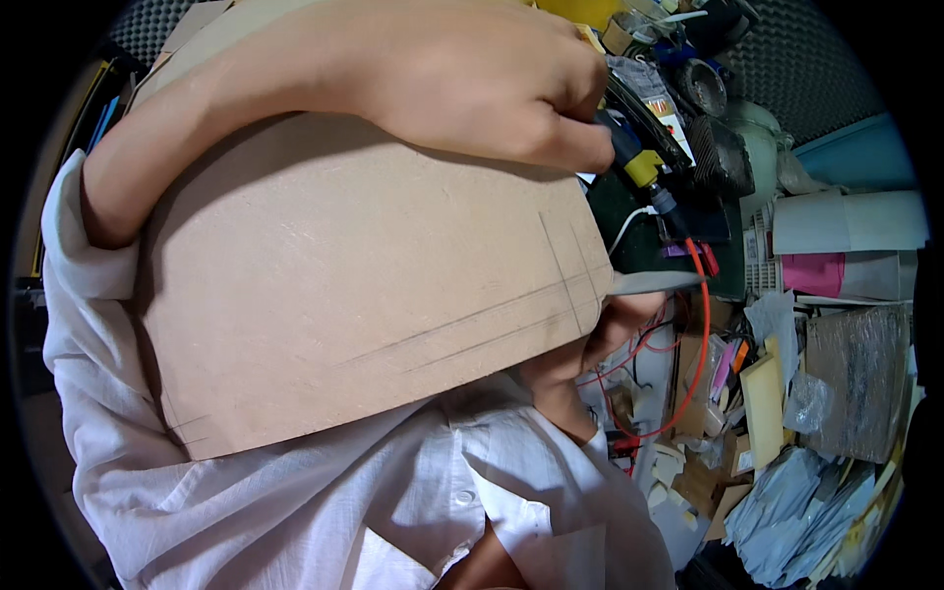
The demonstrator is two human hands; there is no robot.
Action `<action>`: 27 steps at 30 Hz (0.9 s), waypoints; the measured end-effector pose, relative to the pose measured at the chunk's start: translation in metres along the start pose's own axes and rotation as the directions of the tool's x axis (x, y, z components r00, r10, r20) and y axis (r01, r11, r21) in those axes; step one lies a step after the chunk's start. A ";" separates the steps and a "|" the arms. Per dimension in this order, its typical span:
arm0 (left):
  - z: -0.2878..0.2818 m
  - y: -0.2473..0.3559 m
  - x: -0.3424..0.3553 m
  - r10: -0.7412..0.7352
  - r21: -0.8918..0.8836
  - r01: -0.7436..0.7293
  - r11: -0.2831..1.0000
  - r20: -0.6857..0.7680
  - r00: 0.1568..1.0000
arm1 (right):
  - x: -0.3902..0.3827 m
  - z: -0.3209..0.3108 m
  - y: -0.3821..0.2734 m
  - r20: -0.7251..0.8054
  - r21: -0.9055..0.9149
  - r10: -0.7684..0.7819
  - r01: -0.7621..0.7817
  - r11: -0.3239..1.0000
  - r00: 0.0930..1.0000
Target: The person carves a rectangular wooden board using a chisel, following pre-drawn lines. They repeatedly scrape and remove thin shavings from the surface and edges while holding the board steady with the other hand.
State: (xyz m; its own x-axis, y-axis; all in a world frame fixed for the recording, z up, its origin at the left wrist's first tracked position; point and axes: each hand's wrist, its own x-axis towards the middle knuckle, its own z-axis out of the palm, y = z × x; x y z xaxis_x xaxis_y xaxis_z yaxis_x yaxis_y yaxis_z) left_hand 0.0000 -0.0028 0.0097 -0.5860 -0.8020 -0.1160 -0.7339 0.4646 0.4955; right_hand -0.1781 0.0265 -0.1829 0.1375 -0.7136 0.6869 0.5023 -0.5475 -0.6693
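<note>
A large, flat, tan fibreboard panel with a rounded right-hand corner fills the middle of the view, tilted, its near edge slanting up to the right just above the person's waist. Behind and below that edge spreads the loose white button-front fabric shirt, its left sleeve bunched near the elbow.

The bare left hand lies over the far part of the panel, back upward, its forearm arching across the left side. Its fingers curl inward at the panel's upper right; what they close on is hidden, so I cannot tell whether they clamp the panel.

To the right sit a crumpled heap of pale blue-grey sheeting and, above it, a brown rectangular package in clear film.

The bare right hand is just beside the rounded corner, with the panel's edge covering part of it. A long orange cable loops down beyond this hand from a black-and-yellow cylindrical fitting.

A thin, flat grey strip stretches rightward from the corner, directly above the right hand's fingers; I cannot tell whether they are clamped on it. Fine dark ruled lines follow the panel's near edge and cross near the rounded corner.
</note>
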 end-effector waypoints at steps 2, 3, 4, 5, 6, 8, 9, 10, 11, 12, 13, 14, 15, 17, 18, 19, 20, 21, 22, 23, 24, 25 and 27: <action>0.001 0.001 -0.001 0.004 0.021 -0.003 1.000 -0.013 1.000 | -0.001 0.000 0.000 -0.014 -0.031 -0.015 0.015 0.999 1.000; 0.001 0.002 -0.002 -0.017 0.059 0.019 0.998 -0.036 0.999 | 0.000 0.000 0.001 -0.016 -0.035 -0.035 0.035 0.999 0.999; 0.002 0.003 -0.003 -0.037 0.097 0.043 0.994 -0.059 0.998 | 0.001 0.000 0.000 -0.013 -0.060 -0.051 0.050 0.997 0.999; 0.004 0.004 -0.004 -0.064 0.122 0.072 0.990 -0.073 0.995 | 0.003 0.000 0.000 -0.010 -0.085 -0.067 0.066 0.994 0.998; 0.005 0.004 -0.003 -0.057 0.118 0.066 0.991 -0.073 0.996 | 0.005 0.001 0.001 -0.006 -0.110 -0.083 0.082 0.991 0.996; 0.004 0.004 -0.002 -0.017 0.091 0.023 0.996 -0.065 0.998 | 0.008 0.001 0.000 -0.003 -0.106 -0.062 0.061 0.993 0.998; 0.002 0.003 -0.001 -0.019 0.083 0.023 0.996 -0.048 0.999 | 0.009 0.002 -0.001 -0.006 -0.094 -0.050 0.049 0.994 0.999; 0.001 0.003 -0.001 -0.022 0.075 0.025 0.997 -0.031 0.999 | 0.009 0.002 -0.002 -0.011 -0.059 -0.041 0.040 0.997 0.999; 0.001 0.002 0.001 -0.060 0.068 0.060 0.996 0.004 0.998 | 0.009 0.003 -0.003 -0.017 -0.025 -0.025 0.025 0.999 1.000; 0.002 0.002 0.001 -0.063 0.083 0.063 0.995 -0.006 0.998 | 0.009 0.003 -0.004 -0.009 -0.071 -0.051 0.051 0.996 0.999; 0.003 0.002 0.001 -0.065 0.098 0.066 0.993 -0.015 0.998 | 0.009 0.003 -0.005 -0.007 -0.178 -0.067 0.065 0.982 0.998; 0.008 0.001 -0.001 -0.030 0.133 0.039 0.990 -0.070 0.997 | 0.009 0.003 -0.004 0.009 -0.161 -0.104 0.104 0.981 0.995; 0.006 0.001 -0.001 -0.017 0.145 0.030 0.989 -0.091 0.996 | 0.008 0.003 -0.004 0.020 -0.137 -0.077 0.079 0.987 0.997; 0.007 0.001 -0.002 -0.013 0.139 0.027 0.990 -0.098 0.995 | 0.007 0.003 -0.004 0.018 -0.134 -0.080 0.081 0.988 0.997; 0.006 0.001 -0.003 -0.016 0.107 0.024 0.994 -0.078 0.997 | 0.006 0.003 -0.003 0.016 -0.133 -0.081 0.082 0.988 0.997; 0.005 0.001 -0.003 -0.019 0.074 0.023 0.997 -0.058 0.998 | 0.006 0.002 -0.003 0.015 -0.132 -0.094 0.095 0.987 0.995; 0.000 0.001 -0.003 -0.013 0.027 0.014 1.000 -0.030 0.999 | 0.006 0.002 -0.002 0.008 -0.140 -0.087 0.087 0.986 0.996; 0.003 0.001 -0.003 -0.013 0.020 0.014 1.000 -0.032 0.999 | 0.006 0.001 -0.003 -0.015 -0.191 -0.028 0.024 0.981 0.999; 0.002 0.001 -0.003 -0.013 0.012 0.014 1.000 -0.034 0.999 | 0.006 0.001 -0.003 0.003 -0.164 -0.024 0.024 0.986 1.000; 0.006 0.002 -0.004 -0.025 0.067 0.030 0.997 -0.073 0.997 | 0.006 0.000 -0.004 0.043 -0.222 -0.057 0.066 0.973 0.997; 0.007 0.002 -0.005 -0.034 0.099 0.043 0.994 -0.099 0.995 | 0.005 0.001 -0.004 0.039 -0.204 -0.087 0.093 0.975 0.995; 0.009 0.002 -0.005 -0.042 0.131 0.059 0.990 -0.125 0.991 | 0.006 -0.001 -0.005 0.075 -0.260 -0.122 0.137 0.956 0.990; 0.013 0.001 -0.006 -0.039 0.129 0.056 0.990 -0.129 0.991 | 0.006 -0.001 -0.005 0.044 -0.261 -0.083 0.091 0.961 0.996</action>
State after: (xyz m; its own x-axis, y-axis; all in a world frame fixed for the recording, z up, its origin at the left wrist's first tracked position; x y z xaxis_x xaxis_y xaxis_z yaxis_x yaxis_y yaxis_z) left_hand -0.0019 0.0070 0.0000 -0.5077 -0.8612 -0.0228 -0.8036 0.4639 0.3730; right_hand -0.1808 0.0244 -0.1758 0.1334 -0.6458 0.7518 0.2728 -0.7053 -0.6543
